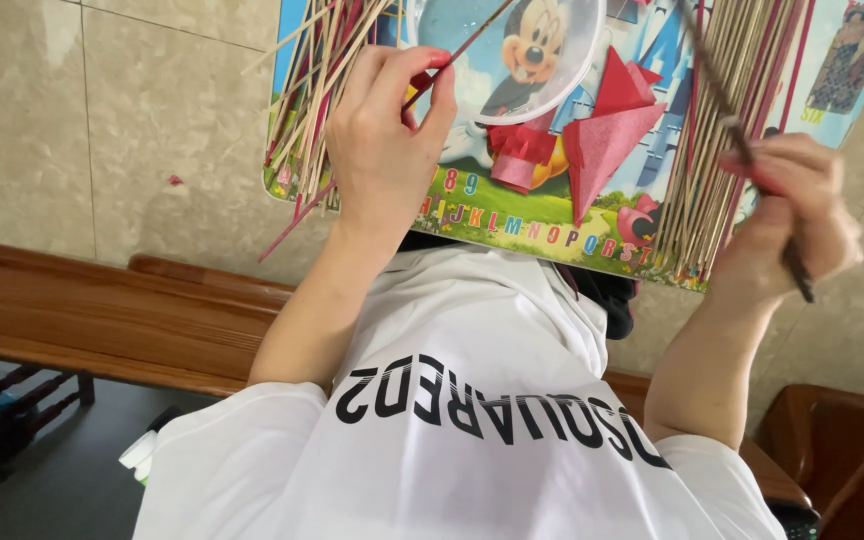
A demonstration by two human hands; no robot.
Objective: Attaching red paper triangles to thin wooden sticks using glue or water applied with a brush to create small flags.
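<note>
Left hand [387,120], upper centre-left of frame: fingers pinched shut on a thin red stick [452,52]. The stick's long axis runs diagonally, lower left to upper right, from the fingertips up across a clear round lid [542,80].

Upper left of the board [512,225] (a colourful cartoon-printed tray with a letter strip along its near edge): a loose bundle of thin sticks [317,90], tan and red, long axes mostly running top to bottom with a slight fan. One red stick [297,215] pokes off the board's lower left edge.

Centre of board: folded red and pink paper pieces [607,140], just right of the lid.

Right of board: a second stick bundle [727,140], axes near vertical, lying on the board.

Right hand [792,215], right of frame: closed around a dark stick [742,150] (blurred), axis diagonal from upper left to lower right, its end showing below the hand.

Lower frame: white shirt [472,440]; wooden bench [92,310] at left.
</note>
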